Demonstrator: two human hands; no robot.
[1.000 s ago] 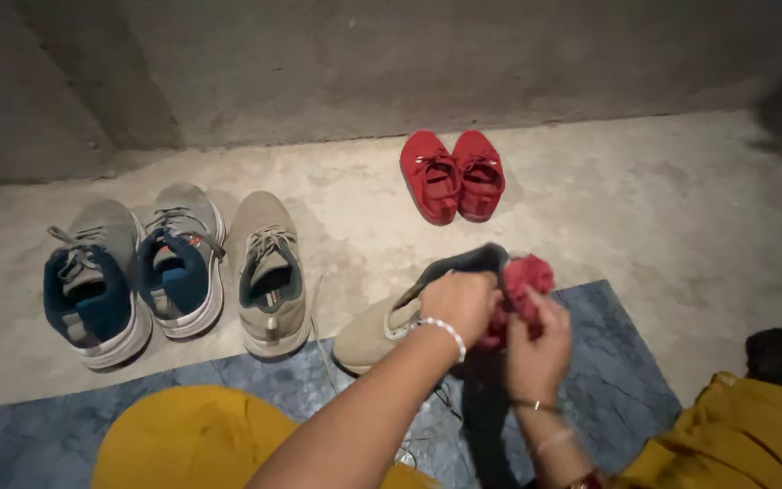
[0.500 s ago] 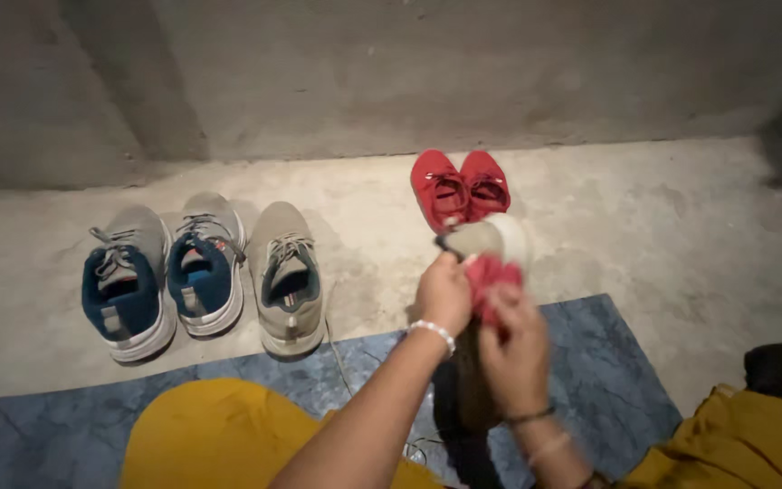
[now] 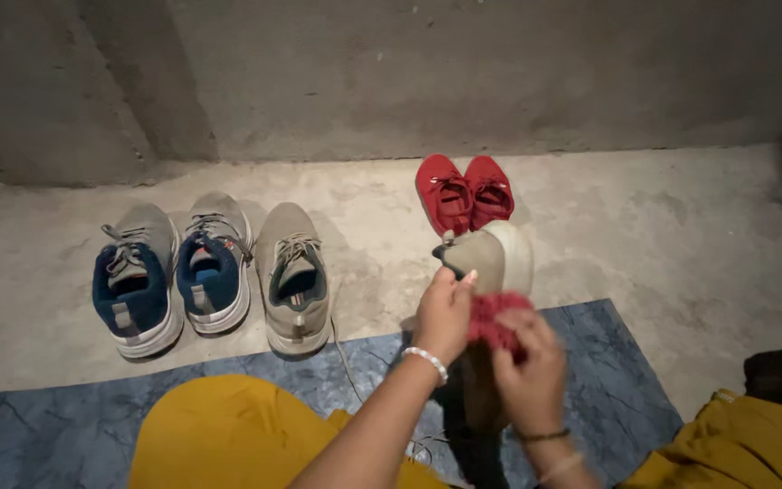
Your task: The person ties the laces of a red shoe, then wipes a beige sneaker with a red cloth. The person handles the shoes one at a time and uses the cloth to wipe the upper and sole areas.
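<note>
Head view is showing the person's left hand [image 3: 443, 312] gripping a beige sneaker [image 3: 491, 258] held up on end, its pale sole facing right, above the blue marble-patterned mat [image 3: 608, 362]. Its grip is clenched around the sneaker's side, thumb and fingertips pressing into the upper. Just below, the right hand [image 3: 529, 371] is clutching a red cloth [image 3: 495, 317], which is pressing against the lower part of the sneaker. A loose lace is trailing down over the mat. On the concrete floor [image 3: 662, 235] behind, a small pair of red shoes [image 3: 463, 192] is sitting side by side near the wall. Well to the left, a second beige sneaker [image 3: 293, 276] is standing beside a pair of grey sneakers with blue lining [image 3: 174, 272]. Yellow clothing [image 3: 219, 435] is filling the lower edge.
</note>
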